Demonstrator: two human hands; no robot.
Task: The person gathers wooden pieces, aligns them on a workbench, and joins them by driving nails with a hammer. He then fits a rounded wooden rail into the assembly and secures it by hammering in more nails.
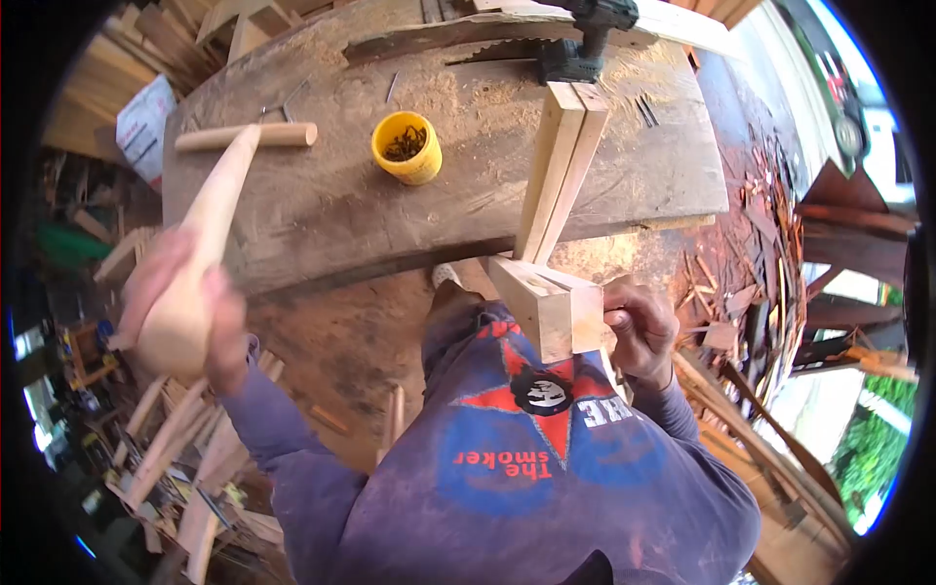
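My left hand (227,327), slightly blurred, is wrapped round a thick, tapered wooden club (213,214). The club's wide end is near the camera, and its narrow tip overlaps a round wooden rod (288,135) at the bench's left. My right hand (645,330) has curled fingers closed at the right side of a pale wooden frame (554,314); its fingertips are partly hidden. The frame's near end is in front of my shirt. Its two long, close-set bars (561,175) reach over the bench towards a cordless drill (575,60).
The worn workbench (322,214) bears a yellow cup (417,171) of dark screws or nails, sawdust, loose metal pieces and a saw blade (497,52). Timber offcuts (171,439) are piled at lower left. Wood scraps (756,263) cover the ground at right.
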